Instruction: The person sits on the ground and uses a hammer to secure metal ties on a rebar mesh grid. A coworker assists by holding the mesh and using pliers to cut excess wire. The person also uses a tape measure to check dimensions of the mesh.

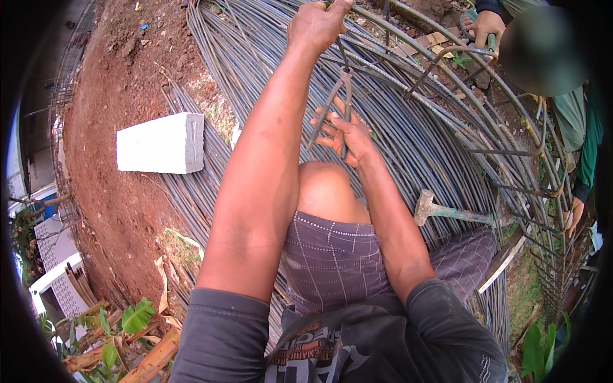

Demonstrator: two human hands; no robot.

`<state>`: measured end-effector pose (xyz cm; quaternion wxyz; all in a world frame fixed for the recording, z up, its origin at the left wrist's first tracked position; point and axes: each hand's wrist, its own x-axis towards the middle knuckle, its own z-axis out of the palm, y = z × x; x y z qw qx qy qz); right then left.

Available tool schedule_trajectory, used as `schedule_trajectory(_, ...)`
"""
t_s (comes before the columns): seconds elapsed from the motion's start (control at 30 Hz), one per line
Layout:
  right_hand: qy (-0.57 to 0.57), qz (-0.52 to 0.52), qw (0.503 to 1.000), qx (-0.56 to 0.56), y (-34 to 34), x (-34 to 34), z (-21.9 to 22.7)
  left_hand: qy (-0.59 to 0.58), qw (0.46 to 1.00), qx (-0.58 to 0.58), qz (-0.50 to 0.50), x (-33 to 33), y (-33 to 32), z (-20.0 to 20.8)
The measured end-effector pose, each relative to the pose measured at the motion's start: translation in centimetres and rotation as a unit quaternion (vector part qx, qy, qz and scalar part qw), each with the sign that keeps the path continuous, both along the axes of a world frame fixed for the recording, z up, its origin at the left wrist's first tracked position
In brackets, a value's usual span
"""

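Right hand (345,135) wraps its fingers round one handle of the steel pincers (345,80), whose handles stand splayed above a bundle of long rods (252,57), the head meeting a thin dark rod (343,54) below the left hand (316,27). That one is curled at the upper edge; I cannot tell what it grips. Bent stirrups (507,152) already sit across the cage bars at right; whether each crossing is tied is too small to tell. Work at the pincers seems unfinished. Printed lettering (338,352) marks the dark shirt.

Matt metal pincers (348,105), rough metal rods (255,70)
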<state>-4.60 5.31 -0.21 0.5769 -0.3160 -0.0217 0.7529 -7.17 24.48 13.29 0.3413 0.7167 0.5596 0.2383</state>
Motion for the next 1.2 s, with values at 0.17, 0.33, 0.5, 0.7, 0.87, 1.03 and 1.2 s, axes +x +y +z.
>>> schedule_trajectory(0.17, 0.017, -0.03, 0.996, -0.087, 0.7, -1.8, -1.8, -0.011, 0.999, -0.042, -0.002, 0.1, -0.1, 0.1)
schedule_trajectory(0.33, -0.139, 0.082, 0.978, -0.129, 0.8, 0.9, -2.6, -0.029, 0.999, -0.021, -0.019, -0.5, 0.0, -2.3)
schedule_trajectory(0.5, -0.488, 0.287, 0.822, -0.059, 1.5, 9.6, -2.5, -0.062, 0.998, -0.025, 0.002, -0.3, 0.1, -3.4)
schedule_trajectory(0.7, -0.771, 0.292, 0.565, 0.021, 2.1, 10.5, 0.5, 0.0, 0.999, -0.003, 0.032, 0.4, 0.3, -2.1)
schedule_trajectory(0.87, -0.007, 0.058, 0.992, -0.111, -0.5, 1.5, 0.3, 0.003, 0.999, -0.046, 0.014, 1.0, 0.5, -2.6)
schedule_trajectory(1.03, -0.787, 0.343, 0.511, 0.038, 1.8, 11.8, 3.0, -0.053, 0.992, -0.111, 0.001, 0.6, 0.0, -3.0)
schedule_trajectory(1.2, -0.605, 0.427, 0.669, -0.055, 2.0, 9.7, 2.4, -0.015, 0.995, -0.099, -0.006, 0.4, 0.8, -3.9)
